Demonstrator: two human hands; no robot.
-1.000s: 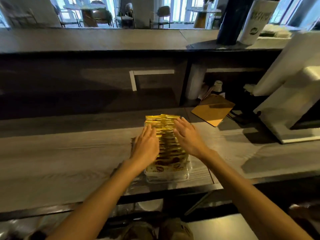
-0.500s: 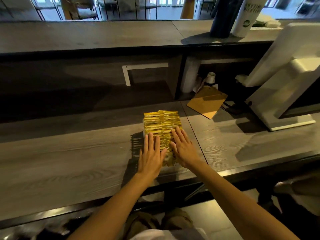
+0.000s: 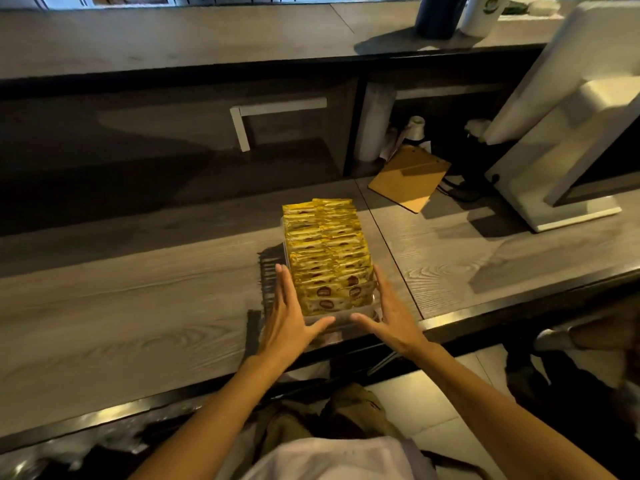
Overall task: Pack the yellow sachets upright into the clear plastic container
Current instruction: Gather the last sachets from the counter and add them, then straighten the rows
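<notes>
Sachets (image 3: 327,251) fill container (image 3: 341,318) between left hand (image 3: 289,318) and right hand (image 3: 389,313).

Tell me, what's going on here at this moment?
A person at a wooden counter has a clear plastic container filled with yellow sachets standing upright in rows. The left hand and right hand, fingers straight, flank its near end, one at each side wall. Whether they press it is unclear. The packing looks finished.
</notes>
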